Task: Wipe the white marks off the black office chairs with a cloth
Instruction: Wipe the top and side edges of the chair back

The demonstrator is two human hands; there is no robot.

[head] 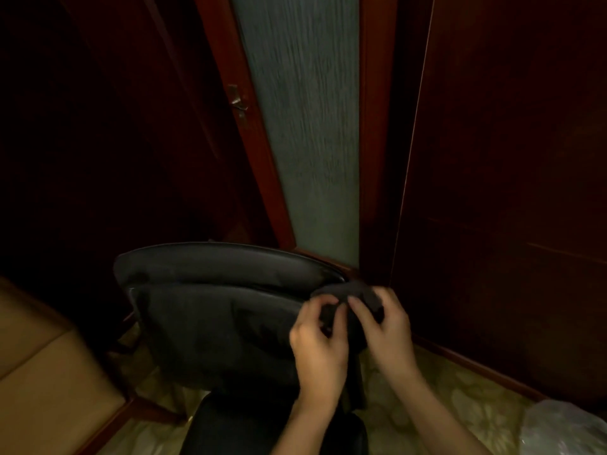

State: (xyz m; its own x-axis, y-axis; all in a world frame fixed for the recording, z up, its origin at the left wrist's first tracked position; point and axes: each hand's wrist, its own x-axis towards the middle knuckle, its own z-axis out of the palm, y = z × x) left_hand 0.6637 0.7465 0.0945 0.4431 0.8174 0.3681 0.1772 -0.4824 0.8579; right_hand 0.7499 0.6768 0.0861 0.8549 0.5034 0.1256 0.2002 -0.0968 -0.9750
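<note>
Both hands (left (317,349), right (384,326)) pinch the dark cloth (353,298) beside the chair (213,310); dim light could hide remaining marks.

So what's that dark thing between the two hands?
In the head view, a dark cloth sits bunched between the left hand and the right hand, both pinching it, just over the black chair's backrest.

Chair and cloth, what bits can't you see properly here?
- White marks on the chair: none can be made out in the dim, blurred head view.
- Cloth: partly covered by the left hand and right hand, which both hold it.
- Chair seat and base: cut off by the bottom edge and hidden behind the arms.
- Plastic bag: cut off at the corner.
</note>
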